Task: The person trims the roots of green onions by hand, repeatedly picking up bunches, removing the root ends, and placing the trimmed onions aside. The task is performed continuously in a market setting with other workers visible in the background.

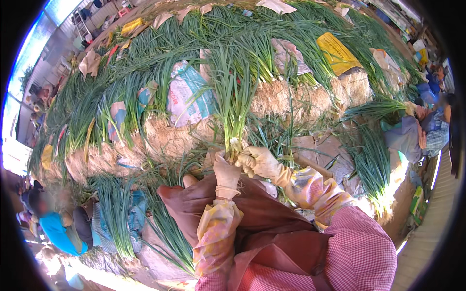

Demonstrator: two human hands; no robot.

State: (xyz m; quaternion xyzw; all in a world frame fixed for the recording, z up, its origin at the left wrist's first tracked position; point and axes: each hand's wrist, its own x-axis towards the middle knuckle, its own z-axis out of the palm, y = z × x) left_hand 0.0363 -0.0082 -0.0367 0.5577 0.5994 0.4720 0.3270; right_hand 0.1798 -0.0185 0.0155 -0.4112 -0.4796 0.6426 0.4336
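Note:
A bunch of long green onions (235,105) stands upright before me, leaves pointing away and pale stems towards me. My left hand (226,170), in a cream glove, is closed around its lower end above my lap. Beside it my right hand (260,162), gloved too, has curled fingers close against the pale stem bases. Whether anything is pinched between those fingers is hidden. A dark red-brown apron (269,203) covers my knees under both hands. Just beyond the bunch lie rows of onions with tan, stringy roots (271,98) facing me.
A white and teal printed sack (191,94) and a yellow sack (338,52) lie on the onion rows. Loose onions (116,218) are heaped at left, more (375,174) at right. Co-workers sit at left (60,229) and right (411,134). Flattened sacking (324,156) covers the ground.

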